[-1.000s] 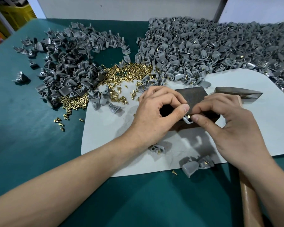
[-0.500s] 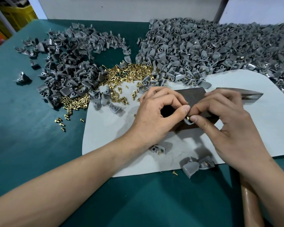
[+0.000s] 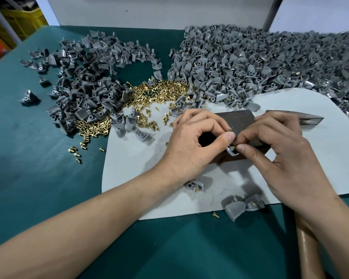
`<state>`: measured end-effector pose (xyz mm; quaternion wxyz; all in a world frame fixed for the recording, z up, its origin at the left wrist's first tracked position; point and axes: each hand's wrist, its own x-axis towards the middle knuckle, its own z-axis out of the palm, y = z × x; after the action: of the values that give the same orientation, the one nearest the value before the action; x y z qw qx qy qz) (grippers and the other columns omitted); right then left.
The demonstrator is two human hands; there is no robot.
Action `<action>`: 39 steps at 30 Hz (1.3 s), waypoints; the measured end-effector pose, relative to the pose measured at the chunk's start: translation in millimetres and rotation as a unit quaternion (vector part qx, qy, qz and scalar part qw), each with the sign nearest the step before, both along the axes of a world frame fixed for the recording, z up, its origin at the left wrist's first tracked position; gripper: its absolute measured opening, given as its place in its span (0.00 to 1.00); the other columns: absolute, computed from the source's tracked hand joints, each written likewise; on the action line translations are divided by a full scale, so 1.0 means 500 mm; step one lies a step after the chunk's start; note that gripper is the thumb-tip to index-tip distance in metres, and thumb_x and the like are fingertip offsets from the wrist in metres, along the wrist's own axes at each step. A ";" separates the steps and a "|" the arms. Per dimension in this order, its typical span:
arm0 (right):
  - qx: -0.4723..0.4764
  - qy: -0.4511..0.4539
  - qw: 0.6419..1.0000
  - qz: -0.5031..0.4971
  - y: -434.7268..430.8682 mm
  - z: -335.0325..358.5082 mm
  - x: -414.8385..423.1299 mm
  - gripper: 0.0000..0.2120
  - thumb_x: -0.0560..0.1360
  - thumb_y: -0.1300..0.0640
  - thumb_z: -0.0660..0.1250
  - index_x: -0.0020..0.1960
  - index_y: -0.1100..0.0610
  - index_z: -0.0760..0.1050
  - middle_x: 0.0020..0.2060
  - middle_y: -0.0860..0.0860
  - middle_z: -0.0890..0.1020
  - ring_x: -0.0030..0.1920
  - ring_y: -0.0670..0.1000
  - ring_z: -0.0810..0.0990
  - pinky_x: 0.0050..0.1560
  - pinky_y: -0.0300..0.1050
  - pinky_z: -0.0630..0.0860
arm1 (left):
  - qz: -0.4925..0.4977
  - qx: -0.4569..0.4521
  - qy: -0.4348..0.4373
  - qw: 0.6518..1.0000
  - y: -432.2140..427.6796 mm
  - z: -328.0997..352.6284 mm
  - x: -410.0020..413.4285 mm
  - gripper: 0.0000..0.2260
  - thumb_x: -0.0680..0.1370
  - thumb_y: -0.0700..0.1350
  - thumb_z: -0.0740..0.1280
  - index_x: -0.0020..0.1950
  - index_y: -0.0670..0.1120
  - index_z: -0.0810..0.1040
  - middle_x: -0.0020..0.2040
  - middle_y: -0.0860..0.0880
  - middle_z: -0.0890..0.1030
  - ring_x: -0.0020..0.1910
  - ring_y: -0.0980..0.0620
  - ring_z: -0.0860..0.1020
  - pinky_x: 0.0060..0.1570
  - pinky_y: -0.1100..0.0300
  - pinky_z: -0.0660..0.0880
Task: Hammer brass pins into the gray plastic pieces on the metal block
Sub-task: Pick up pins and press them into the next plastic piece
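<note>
A dark metal block (image 3: 240,122) lies on a white mat (image 3: 328,158). At the block's front edge my left hand (image 3: 191,146) pinches a small gray plastic piece (image 3: 231,152) between thumb and forefinger. My right hand (image 3: 280,156) meets it from the right, fingertips on a brass pin (image 3: 233,147) at the top of the piece. Loose brass pins (image 3: 159,93) are heaped behind the mat. A hammer lies under my right forearm, its metal head (image 3: 308,119) beyond my fingers and its wooden handle (image 3: 308,248) at the lower right.
Bare gray pieces (image 3: 85,93) are piled at the back left on the green table. A larger pile of gray pieces with pins (image 3: 260,63) fills the back right. A few gray pieces (image 3: 242,206) lie at the mat's near edge, and one (image 3: 194,185) under my left wrist.
My right hand has shifted slightly left and closed in on the piece held by my left hand. The left hand has stayed in place.
</note>
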<state>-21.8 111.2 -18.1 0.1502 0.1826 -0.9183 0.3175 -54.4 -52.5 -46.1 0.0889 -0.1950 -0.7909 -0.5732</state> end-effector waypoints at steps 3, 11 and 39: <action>-0.042 -0.031 0.999 -0.003 -0.001 -0.004 0.001 0.04 0.73 0.56 0.70 0.42 0.48 0.77 0.42 0.39 0.77 0.55 0.50 0.68 0.54 0.45 0.67 | -0.001 0.001 -0.003 1.000 -0.001 0.000 0.000 0.07 0.73 0.46 0.70 0.36 0.46 0.80 0.44 0.60 0.78 0.54 0.57 0.71 0.63 0.45 0.63; -0.110 -0.077 0.991 -0.024 -0.003 -0.004 0.001 0.12 0.70 0.58 0.72 0.39 0.42 0.75 0.41 0.41 0.79 0.55 0.46 0.72 0.51 0.23 0.63 | 0.001 -0.004 -0.006 1.000 -0.001 0.000 0.001 0.07 0.74 0.45 0.71 0.37 0.46 0.80 0.44 0.60 0.79 0.54 0.57 0.70 0.63 0.46 0.63; -0.226 -0.127 0.965 -0.050 -0.007 -0.024 -0.001 0.09 0.68 0.59 0.73 0.36 0.45 0.79 0.47 0.40 0.81 0.57 0.42 0.75 0.60 0.36 0.65 | -0.002 -0.007 -0.014 1.000 -0.002 0.005 0.005 0.06 0.74 0.44 0.72 0.37 0.47 0.80 0.44 0.59 0.79 0.54 0.57 0.71 0.63 0.48 0.62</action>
<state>-22.4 107.7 -30.0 0.0856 0.0556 -0.8423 0.5293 -52.1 -53.4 -43.6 0.0749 -0.1888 -0.7960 -0.5702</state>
